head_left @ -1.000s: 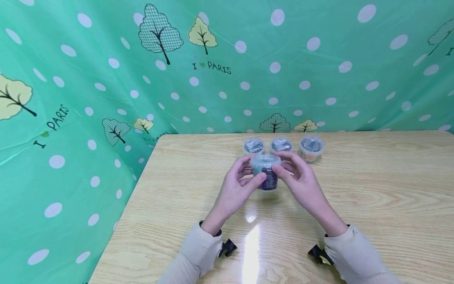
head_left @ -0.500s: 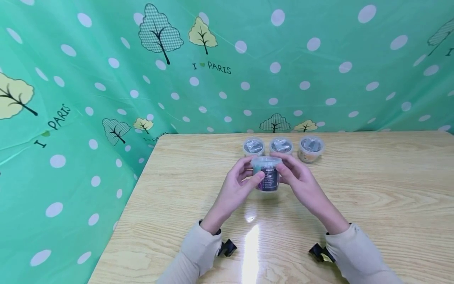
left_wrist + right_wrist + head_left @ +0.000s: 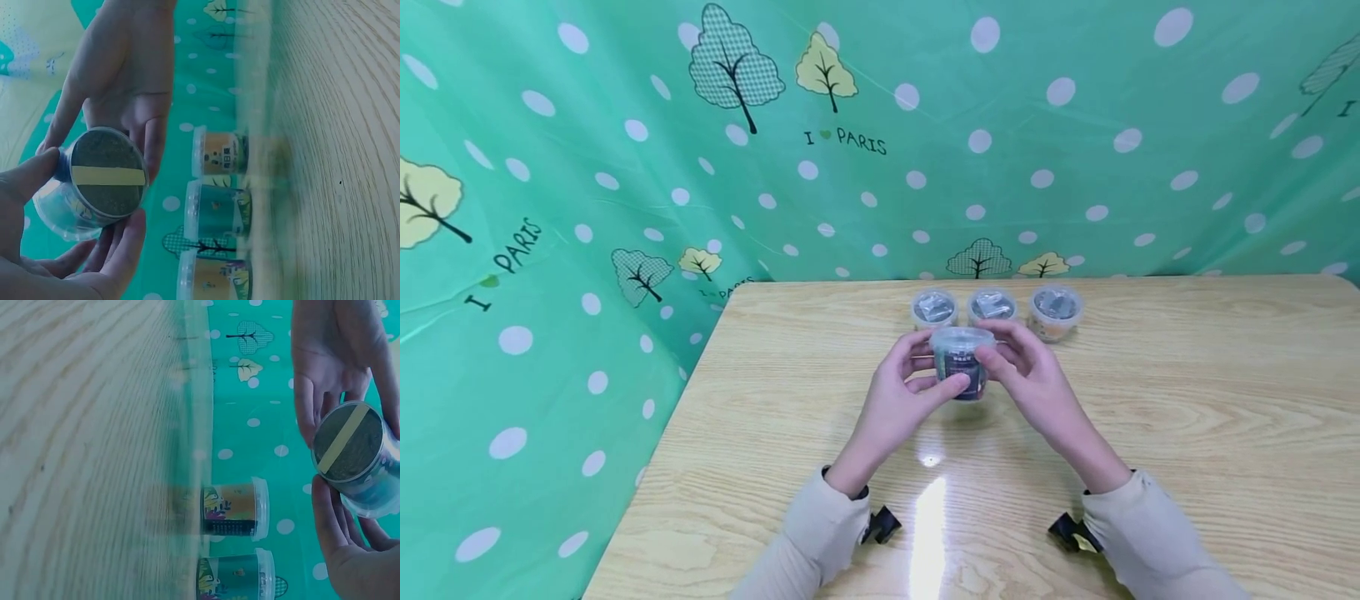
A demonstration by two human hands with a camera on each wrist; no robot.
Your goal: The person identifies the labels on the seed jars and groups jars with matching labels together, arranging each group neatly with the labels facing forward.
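Observation:
Both hands hold a small clear plastic tub (image 3: 961,363) with a translucent lid and a dark printed label, upright above the table. My left hand (image 3: 904,387) grips its left side, thumb across the label. On the other side, my right hand (image 3: 1033,375) curls its fingers behind the tub, with the thumb at the upper front. From below, the wrist views show the tub's dark base (image 3: 109,169) with a pale yellow strip (image 3: 344,439) across it. The tub's far side is hidden in the head view.
Behind the hands, three similar lidded tubs stand in a row near the back edge of the wooden table (image 3: 775,375): a left tub (image 3: 935,308), a middle tub (image 3: 992,307) and a right tub (image 3: 1056,313). A green dotted cloth (image 3: 865,225) hangs behind.
The tub has turned a little between the hands, so its label faces differently. The left thumb sits lower on it, and the right thumb has shifted over the upper front. The back tubs stay put.

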